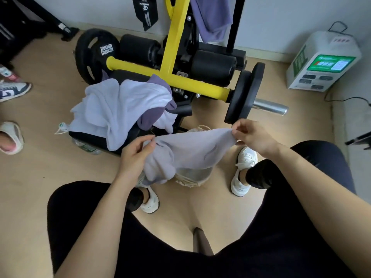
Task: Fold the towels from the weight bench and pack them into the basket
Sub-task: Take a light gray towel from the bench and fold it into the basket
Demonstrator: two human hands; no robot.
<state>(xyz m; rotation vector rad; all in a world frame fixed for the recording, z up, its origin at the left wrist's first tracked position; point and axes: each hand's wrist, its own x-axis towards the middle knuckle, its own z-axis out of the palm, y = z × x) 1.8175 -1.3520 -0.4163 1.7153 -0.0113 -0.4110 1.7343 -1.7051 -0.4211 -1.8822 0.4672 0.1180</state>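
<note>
the left hand (138,155) and right hand (253,137) each pinch a top corner of a pale lilac towel (190,153), likely stretching it to hang flat for folding above the basket (190,182), while more towels (120,109) lie heaped on the worktop (88,137) beyond.

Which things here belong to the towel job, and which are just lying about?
Job: held towel, pinched by left hand and right hand; towel pile on the weight bench; basket beneath the held towel.
Lying about: weight plate; white charging box; bottle under the bench; sneaker; slipper.
</note>
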